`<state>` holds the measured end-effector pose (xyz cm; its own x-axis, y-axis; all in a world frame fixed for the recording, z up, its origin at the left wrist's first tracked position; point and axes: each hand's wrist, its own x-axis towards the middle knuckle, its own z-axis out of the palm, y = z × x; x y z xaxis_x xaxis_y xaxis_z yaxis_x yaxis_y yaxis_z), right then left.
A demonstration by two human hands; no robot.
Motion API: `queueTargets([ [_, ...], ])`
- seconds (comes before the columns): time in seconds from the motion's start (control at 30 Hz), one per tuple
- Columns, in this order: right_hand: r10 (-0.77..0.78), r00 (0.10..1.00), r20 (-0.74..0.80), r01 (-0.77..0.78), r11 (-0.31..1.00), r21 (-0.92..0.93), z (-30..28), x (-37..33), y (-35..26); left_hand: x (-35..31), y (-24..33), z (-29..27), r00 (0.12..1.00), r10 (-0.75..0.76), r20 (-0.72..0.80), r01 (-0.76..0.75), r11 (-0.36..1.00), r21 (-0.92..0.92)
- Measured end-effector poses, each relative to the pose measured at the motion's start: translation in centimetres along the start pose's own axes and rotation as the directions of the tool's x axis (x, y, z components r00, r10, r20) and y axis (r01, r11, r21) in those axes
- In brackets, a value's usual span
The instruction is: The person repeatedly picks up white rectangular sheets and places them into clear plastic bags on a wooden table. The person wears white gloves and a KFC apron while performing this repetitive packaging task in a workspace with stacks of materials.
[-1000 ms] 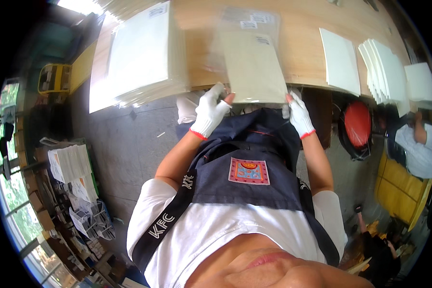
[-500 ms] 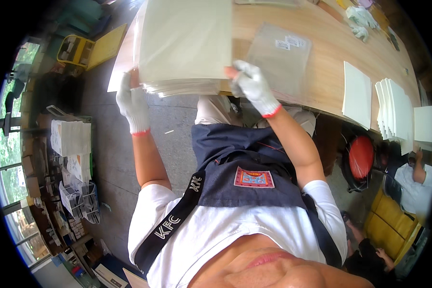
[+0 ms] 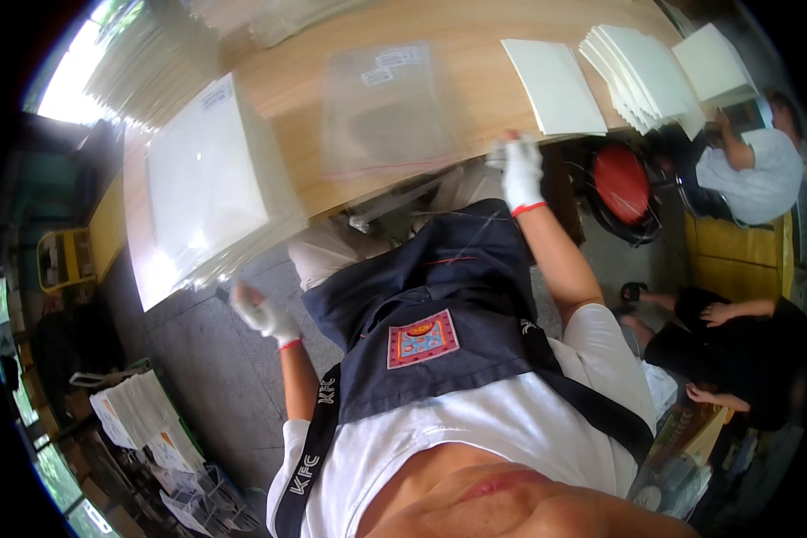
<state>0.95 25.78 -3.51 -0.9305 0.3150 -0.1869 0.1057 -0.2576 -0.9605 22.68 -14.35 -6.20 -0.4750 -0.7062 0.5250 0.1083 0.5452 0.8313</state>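
My left hand (image 3: 264, 314), in a white knit glove with bare fingertips, hangs beside the near corner of a stack of clear-bagged white sheets (image 3: 211, 179). Its fingers look apart and nothing shows in them. My right hand (image 3: 517, 170), gloved alike, is raised at the table's front edge with its fingers curled together. Blur hides what is in it, though a faint thin line runs below it across my apron. Flat clear plastic bags (image 3: 386, 112) with small white labels lie on the table between my hands.
On the wooden table (image 3: 475, 99), white sheets (image 3: 556, 90) and a fanned pile of white boards (image 3: 641, 76) lie at the right. Another bagged stack (image 3: 157, 63) stands far left. A red stool (image 3: 622, 182) is near the right edge. Other people sit at the right.
My head view has turned right. My left hand has come off the bagged stack and dropped lower; my right hand has moved away from it to the right.
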Motion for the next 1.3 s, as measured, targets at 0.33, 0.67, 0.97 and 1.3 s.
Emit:
queueTargets([
  [0.33, 0.381, 0.919, -0.104, -0.368, 0.922, 0.121, -13.6, 10.9, 1.3, -0.5, 7.3, 15.8, 0.413, 0.38, 0.827, -0.679, 0.734, 0.002],
  [0.67, 0.468, 0.882, 0.063, -0.45, 0.794, 0.409, -14.0, 13.7, 0.0, 2.7, 9.2, 22.4, 0.308, 0.162, 0.938, -0.746, 0.653, 0.132],
  [0.97, 0.134, 0.991, -0.019, -0.123, 0.948, 0.294, -14.4, 16.4, -5.1, 3.5, 7.7, 22.1, 0.448, 0.117, 0.886, -0.663, 0.709, 0.242],
  [1.3, 0.331, 0.734, 0.593, -0.422, 0.907, 0.017, -10.8, -5.7, -4.9, 3.3, 5.6, 21.2, 0.526, 0.137, 0.839, -0.333, 0.941, 0.055],
])
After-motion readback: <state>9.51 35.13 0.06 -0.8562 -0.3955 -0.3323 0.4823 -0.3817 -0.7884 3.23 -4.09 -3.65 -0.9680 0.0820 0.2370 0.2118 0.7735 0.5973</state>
